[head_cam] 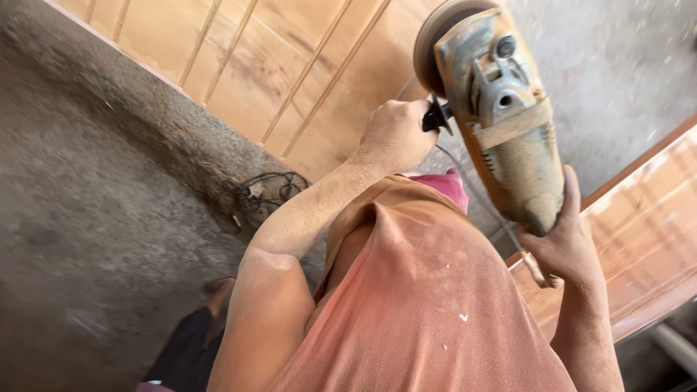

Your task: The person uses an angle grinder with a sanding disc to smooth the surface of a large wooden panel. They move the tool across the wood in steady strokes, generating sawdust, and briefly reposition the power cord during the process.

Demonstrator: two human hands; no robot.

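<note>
Left hand (396,134) is clamped round the black side handle (435,116) of a dusty angle grinder (501,116); right hand (563,243) grips its tail, above the wooden door panel (290,65).

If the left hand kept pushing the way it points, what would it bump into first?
Probably the wooden panel. The left hand grips the grinder's black side handle, knuckles facing the panel; depth is unclear.

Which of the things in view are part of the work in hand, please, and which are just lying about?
In use:
- grinder, dusty
- left hand on its side handle
- right hand at its rear
- wooden panel

Lying about:
- wire coil on the floor
- second panel
</note>
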